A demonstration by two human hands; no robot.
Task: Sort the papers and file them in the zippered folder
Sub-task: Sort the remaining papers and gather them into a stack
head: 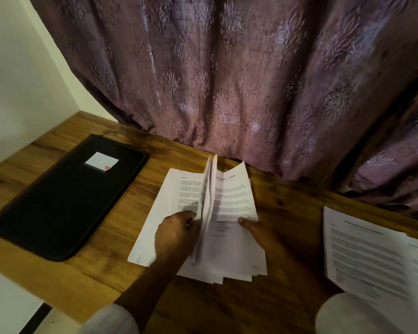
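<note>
Both the left hand point(176, 233) and right hand point(260, 231) curl fingers point(244, 221) round the papers point(234, 196).

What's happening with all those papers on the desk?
A person is sorting a stack of papers on the wooden desk. The left hand holds a few sheets lifted on edge, while the right hand pinches the stack's near side, thumb on top. A second pile lies to the right. The black zippered folder lies closed to the left, with nothing filed yet.
</note>
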